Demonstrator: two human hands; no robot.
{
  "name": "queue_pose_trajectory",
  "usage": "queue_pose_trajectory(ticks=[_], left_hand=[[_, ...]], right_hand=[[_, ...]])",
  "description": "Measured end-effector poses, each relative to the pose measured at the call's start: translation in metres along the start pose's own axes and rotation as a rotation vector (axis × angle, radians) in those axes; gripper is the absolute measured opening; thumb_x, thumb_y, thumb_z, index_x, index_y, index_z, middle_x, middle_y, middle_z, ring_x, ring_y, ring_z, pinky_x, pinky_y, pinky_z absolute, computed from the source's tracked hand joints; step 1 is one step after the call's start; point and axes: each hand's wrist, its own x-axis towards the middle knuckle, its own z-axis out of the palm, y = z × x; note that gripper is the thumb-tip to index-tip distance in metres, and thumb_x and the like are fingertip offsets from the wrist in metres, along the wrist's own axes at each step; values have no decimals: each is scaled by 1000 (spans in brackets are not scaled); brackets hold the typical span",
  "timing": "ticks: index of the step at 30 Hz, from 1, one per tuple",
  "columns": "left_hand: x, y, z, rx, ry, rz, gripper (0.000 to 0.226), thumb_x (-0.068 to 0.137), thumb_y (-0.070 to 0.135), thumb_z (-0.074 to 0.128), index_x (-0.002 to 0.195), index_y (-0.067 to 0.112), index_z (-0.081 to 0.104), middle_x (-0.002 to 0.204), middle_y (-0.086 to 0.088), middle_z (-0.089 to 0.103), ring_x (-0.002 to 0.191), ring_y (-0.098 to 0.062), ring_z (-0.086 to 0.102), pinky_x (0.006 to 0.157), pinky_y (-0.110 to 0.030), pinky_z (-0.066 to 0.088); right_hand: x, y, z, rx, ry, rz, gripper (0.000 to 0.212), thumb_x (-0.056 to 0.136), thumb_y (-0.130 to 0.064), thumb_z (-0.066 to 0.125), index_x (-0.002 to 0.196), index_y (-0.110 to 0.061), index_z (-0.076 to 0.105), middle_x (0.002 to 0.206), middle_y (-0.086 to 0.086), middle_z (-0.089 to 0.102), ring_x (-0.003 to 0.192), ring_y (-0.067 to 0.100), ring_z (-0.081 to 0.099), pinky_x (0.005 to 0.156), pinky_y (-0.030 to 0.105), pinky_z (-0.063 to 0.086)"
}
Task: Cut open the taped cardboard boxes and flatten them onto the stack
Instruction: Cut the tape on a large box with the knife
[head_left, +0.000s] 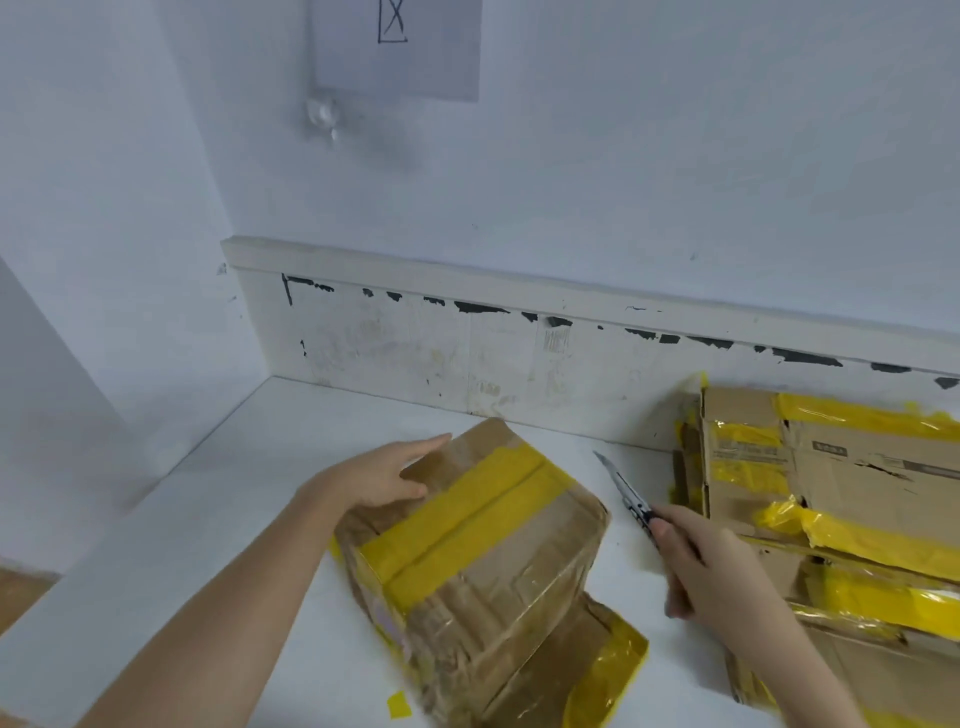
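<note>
A brown cardboard box (483, 566) sealed with a wide band of yellow tape across its top stands on the white table, near the middle. My left hand (384, 480) rests on the box's far left edge with its fingers laid straight along the top. My right hand (711, 566), just right of the box, grips a utility knife (626, 493) whose extended blade points up and away, off the box. To the right lies a stack of flattened boxes (841, 519) with yellow tape strips.
The white table (218, 519) meets a scuffed white wall panel (467, 358) at the back and a wall on the left. A small scrap of yellow tape (399, 705) lies near the front. An opened flap with yellow tape (602, 670) sticks out below the box.
</note>
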Motion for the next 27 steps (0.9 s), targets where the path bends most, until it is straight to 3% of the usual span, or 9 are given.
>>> queue_pose_trajectory(ticks=[4,7,9,12,17,21,24,27], left_hand=[[25,24,2,97,-69,-11,71,94,6,50,147,37,15,156,7,15,142,-13,19,116,-31,20],[37,37,9,5,-44,-36,65,93,6,46,146,36,24,155,7,20,140,-13,23,115,-30,21],[42,40,22,8,83,-78,54,94,32,50,144,37,30,152,7,29,137,-15,32,111,-34,28],[46,39,34,144,226,-148,62,82,64,52,135,33,45,137,10,49,121,-13,49,99,-33,42],[51,37,32,77,199,-150,45,78,65,56,112,35,60,109,14,62,98,-9,58,87,-33,49],[52,36,34,95,224,-160,45,78,67,54,110,36,59,105,15,62,96,-9,58,86,-33,49],[53,37,33,141,217,-172,45,79,67,52,111,35,58,104,14,61,97,-11,57,84,-33,49],[55,38,34,188,202,-185,45,80,68,50,109,35,57,101,13,61,95,-12,58,84,-33,49]], right_hand=[[27,32,22,109,-7,144,12,100,-18,36,105,-23,46,70,6,58,45,13,52,43,22,39],[47,51,28,47,46,170,27,101,-22,33,79,-22,49,63,4,54,46,14,43,48,24,33],[59,60,29,-40,63,164,39,101,-24,36,63,-19,42,59,3,51,50,15,44,54,26,32],[78,68,27,-96,18,177,44,100,-28,39,56,-21,42,56,3,49,54,19,44,57,29,32],[105,62,24,-232,-84,64,42,98,-26,40,55,-22,38,56,1,41,54,18,37,56,30,27],[113,61,25,-330,-183,-89,38,99,-32,40,63,-23,49,55,-2,43,51,15,39,54,32,29],[108,72,19,-289,-224,-178,36,99,-33,41,80,-8,58,58,0,44,53,13,38,54,27,26],[94,81,5,-277,-270,-230,33,99,-30,41,85,-7,60,59,0,44,53,9,38,52,22,26]])
